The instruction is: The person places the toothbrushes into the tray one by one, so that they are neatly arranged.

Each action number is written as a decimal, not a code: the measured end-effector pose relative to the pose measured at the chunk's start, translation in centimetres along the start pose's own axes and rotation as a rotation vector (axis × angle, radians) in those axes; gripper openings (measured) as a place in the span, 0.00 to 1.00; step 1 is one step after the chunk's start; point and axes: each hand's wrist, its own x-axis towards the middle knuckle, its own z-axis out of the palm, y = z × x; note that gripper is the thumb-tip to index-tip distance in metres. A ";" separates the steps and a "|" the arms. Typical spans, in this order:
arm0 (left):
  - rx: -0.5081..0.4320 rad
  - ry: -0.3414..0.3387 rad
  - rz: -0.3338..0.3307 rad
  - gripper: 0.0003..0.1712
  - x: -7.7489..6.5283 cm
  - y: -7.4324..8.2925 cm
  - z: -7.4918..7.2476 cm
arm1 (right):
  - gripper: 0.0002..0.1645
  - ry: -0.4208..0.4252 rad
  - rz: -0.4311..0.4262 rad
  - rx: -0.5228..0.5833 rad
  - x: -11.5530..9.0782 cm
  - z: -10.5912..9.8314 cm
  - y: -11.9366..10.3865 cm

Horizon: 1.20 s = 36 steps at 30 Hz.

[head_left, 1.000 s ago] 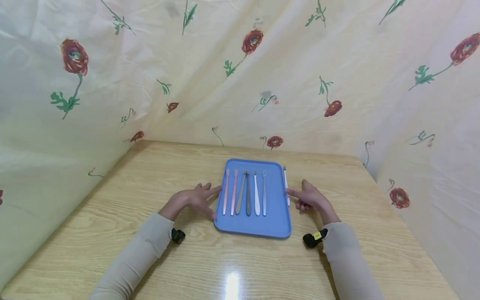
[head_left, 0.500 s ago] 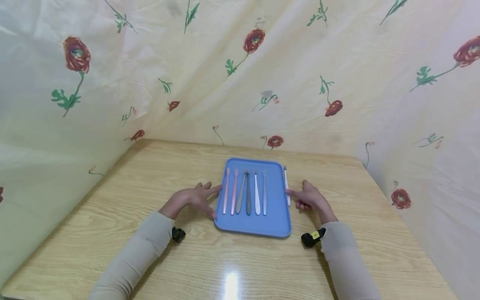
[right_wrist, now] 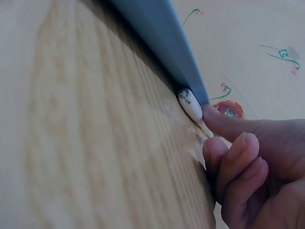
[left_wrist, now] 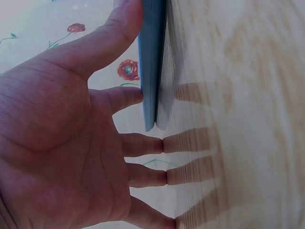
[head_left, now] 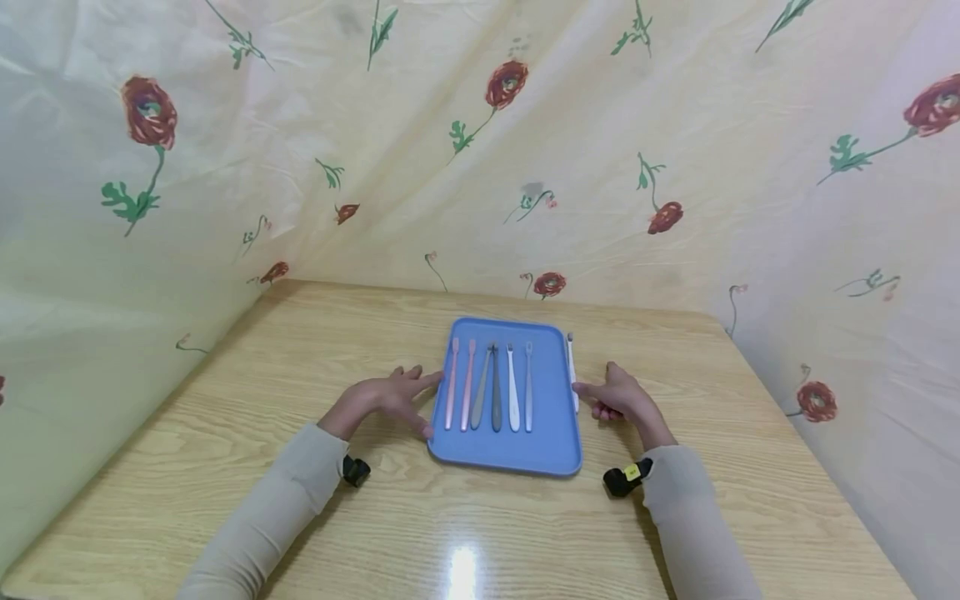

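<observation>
A blue tray (head_left: 491,454) lies on the table with several toothbrushes on it, side by side. They are a pink pair (head_left: 452,400), two grey ones (head_left: 496,404) crossing near their heads, a white one (head_left: 513,408) and a pale bluish one (head_left: 529,392). My left hand (head_left: 390,396) is spread at the tray's left side, thumb and index finger at its rim. My right hand (head_left: 626,396) reaches one extended digit to the right rim, over another white toothbrush (right_wrist: 190,105) lying against the tray's outer wall. Its other fingers (right_wrist: 240,183) curl, holding nothing.
The wood-grain table (head_left: 360,533) extends around the tray on all sides. A flowered cloth (head_left: 405,125) hangs behind the table and along both sides. A black wrist camera (head_left: 356,472) is on the left wrist, another (head_left: 621,481) on the right.
</observation>
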 end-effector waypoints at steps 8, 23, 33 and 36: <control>-0.012 0.000 0.003 0.62 0.2 -0.1 0.1 | 0.65 -0.008 -0.004 0.011 0.0 -0.1 0.2; -0.008 0.000 0.003 0.61 -0.1 0.0 0.0 | 0.66 -0.035 -0.007 0.024 -1.3 -1.7 1.4; -0.011 -0.005 0.007 0.61 0.1 0.0 0.1 | 0.66 -0.036 -0.039 -0.016 -0.8 -1.6 1.5; -0.009 -0.004 0.013 0.61 0.1 -0.1 0.1 | 0.66 -0.027 -0.044 -0.035 -0.6 -1.3 1.3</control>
